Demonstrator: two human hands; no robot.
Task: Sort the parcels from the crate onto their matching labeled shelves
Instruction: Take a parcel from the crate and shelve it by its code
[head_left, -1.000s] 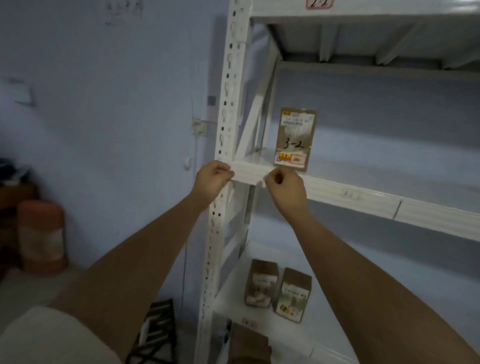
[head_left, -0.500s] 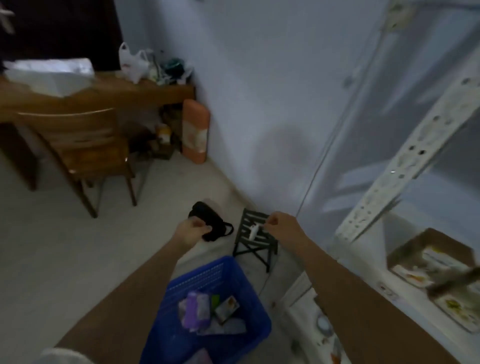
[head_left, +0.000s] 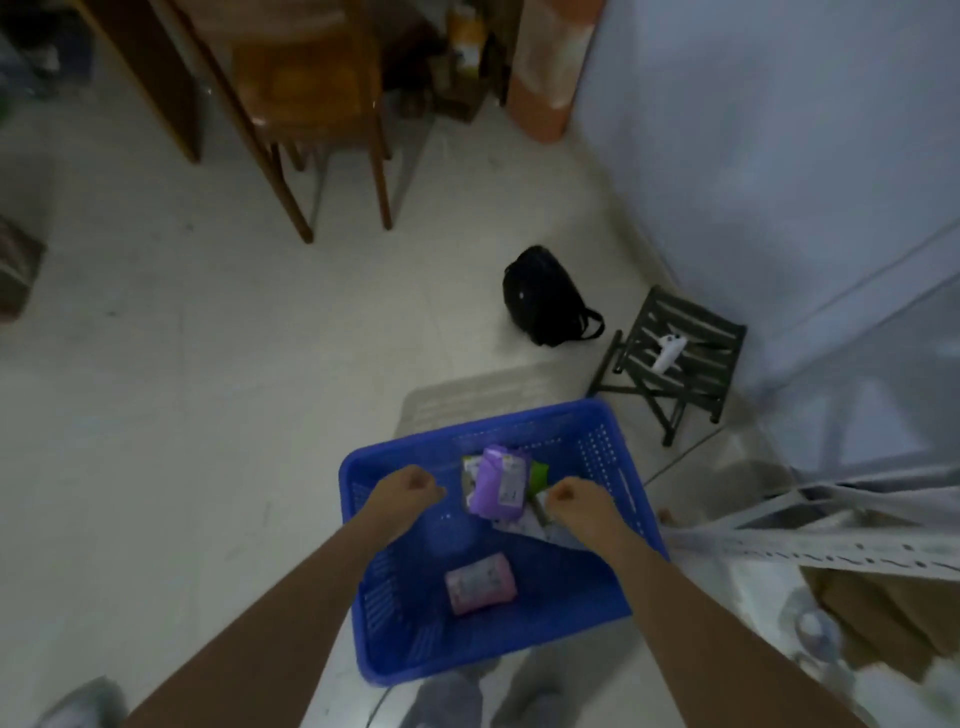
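A blue plastic crate (head_left: 597, 608) stands on the floor below me. Inside lie a purple parcel (head_left: 498, 480), a pink parcel (head_left: 480, 583) nearer me, and a few white and green packets (head_left: 537, 475) partly hidden under the purple one. My left hand (head_left: 408, 488) hovers over the crate's left side with fingers curled and nothing in it. To the right of the purple parcel, my right hand (head_left: 571, 506) is also curled above the white packets; I cannot tell if it touches them. The white shelf frame (head_left: 831, 545) runs along the right edge, blurred.
A black bag (head_left: 543, 296) lies on the pale floor beyond the crate. A small dark slatted stool (head_left: 675, 364) with a white object on it stands against the wall. A wooden chair (head_left: 306, 104) and an orange cylinder (head_left: 545, 67) are further off.
My view swung from the shelf down to the floor and crate. Both hands left the shelf edge and lowered over the crate.
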